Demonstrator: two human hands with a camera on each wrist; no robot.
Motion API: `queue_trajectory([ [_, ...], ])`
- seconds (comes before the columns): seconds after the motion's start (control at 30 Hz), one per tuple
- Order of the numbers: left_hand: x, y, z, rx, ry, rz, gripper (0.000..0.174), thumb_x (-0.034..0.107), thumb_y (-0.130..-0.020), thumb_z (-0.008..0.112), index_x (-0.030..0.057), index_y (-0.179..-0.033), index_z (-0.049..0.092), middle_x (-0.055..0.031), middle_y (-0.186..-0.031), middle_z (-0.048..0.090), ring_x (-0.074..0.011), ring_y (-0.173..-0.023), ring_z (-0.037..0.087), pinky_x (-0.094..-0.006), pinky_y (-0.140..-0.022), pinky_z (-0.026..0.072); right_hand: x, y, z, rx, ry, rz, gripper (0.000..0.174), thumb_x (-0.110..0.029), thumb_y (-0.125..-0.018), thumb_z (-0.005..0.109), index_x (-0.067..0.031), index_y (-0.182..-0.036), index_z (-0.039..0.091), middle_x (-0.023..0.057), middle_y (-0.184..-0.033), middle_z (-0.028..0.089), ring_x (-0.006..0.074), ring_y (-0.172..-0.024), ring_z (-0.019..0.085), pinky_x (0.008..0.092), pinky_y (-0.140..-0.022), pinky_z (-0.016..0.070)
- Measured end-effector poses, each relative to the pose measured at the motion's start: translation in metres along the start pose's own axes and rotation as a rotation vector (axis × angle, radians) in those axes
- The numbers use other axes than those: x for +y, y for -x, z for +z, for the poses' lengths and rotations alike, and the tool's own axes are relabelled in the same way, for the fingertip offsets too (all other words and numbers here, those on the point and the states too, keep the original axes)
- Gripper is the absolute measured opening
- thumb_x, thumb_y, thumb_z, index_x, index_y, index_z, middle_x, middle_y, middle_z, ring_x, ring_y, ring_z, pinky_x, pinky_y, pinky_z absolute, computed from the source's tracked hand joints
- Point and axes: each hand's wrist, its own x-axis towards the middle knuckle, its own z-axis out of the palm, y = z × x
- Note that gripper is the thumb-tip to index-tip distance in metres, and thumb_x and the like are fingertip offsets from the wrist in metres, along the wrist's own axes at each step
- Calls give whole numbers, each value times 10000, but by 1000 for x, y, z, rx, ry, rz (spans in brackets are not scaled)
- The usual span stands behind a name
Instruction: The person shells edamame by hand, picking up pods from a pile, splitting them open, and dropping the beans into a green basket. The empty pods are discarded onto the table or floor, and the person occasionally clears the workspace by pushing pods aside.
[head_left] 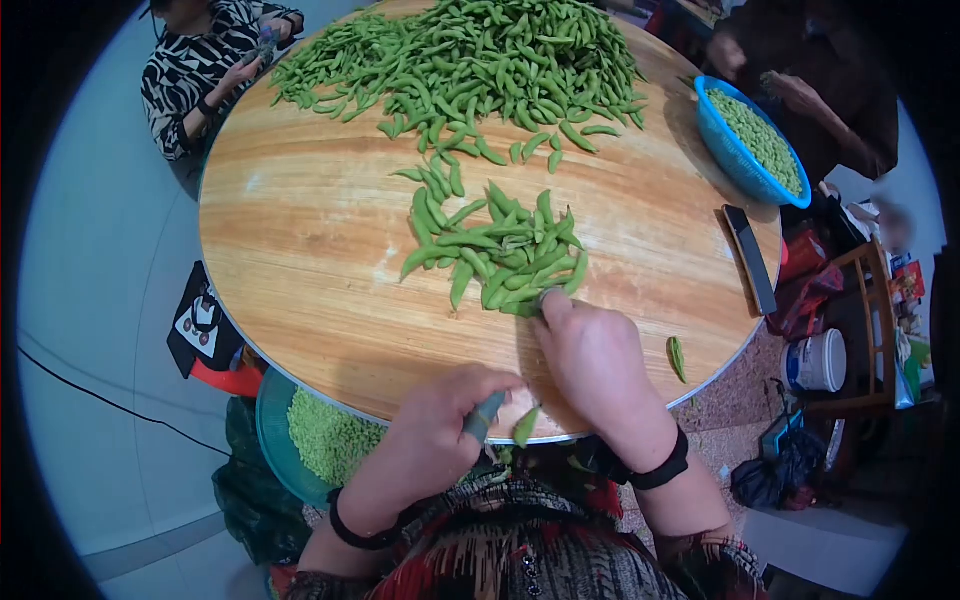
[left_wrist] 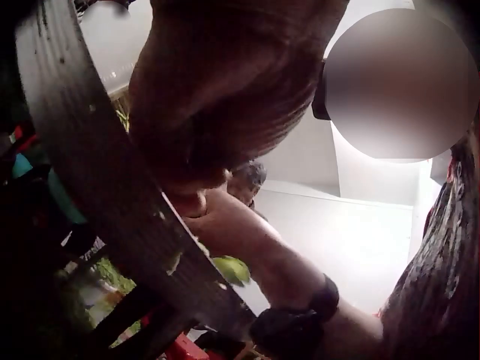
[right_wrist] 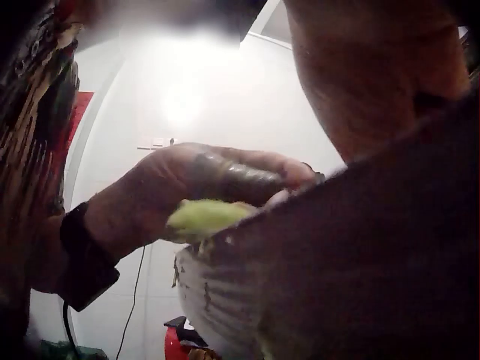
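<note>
In the head view a small pile of green pods [head_left: 490, 245] lies mid-table. My right hand [head_left: 605, 370] reaches to its near edge, a grey covering on one digit touching the pods; whether it pinches one is hidden. My left hand [head_left: 430, 435] is at the near table edge, its index finger stretched toward the right and its thumb in a grey-green covering. Close beside that thumb, a single pod [head_left: 526, 426] lies at the rim. The right wrist view shows the left hand [right_wrist: 202, 176] behind a light-green pod [right_wrist: 206, 218].
A big pod heap [head_left: 500, 70] covers the far table. Shelled beans fill a blue basket [head_left: 735, 150] at the right and a green basin [head_left: 275, 440] below the left rim. A black phone-like object [head_left: 750, 262] and a lone pod [head_left: 677, 358] lie at the right. Two people sit opposite.
</note>
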Motion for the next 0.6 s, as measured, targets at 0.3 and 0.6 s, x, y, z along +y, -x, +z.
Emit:
queue_trajectory([
  [0.3, -20, -33, 19, 281, -409, 258, 273, -37, -765, 591, 24, -1030, 601, -138, -810, 578, -291, -740, 579, -358, -644, 470, 10, 12, -5, -46, -751, 87, 176, -149, -778, 625, 11, -797, 555, 185, -603, 571, 349, -542, 577, 400, -501, 448],
  [0.6, -21, -23, 2, 410, 95, 1, 181, -2, -827, 591, 16, -1006, 605, 11, -810, 570, -74, -697, 512, -214, -627, 413, 12, -2, -12, -79, -13, -189, 170, -98, -766, 514, -69, -930, 548, 111, -570, 570, 288, -568, 610, 390, -494, 476],
])
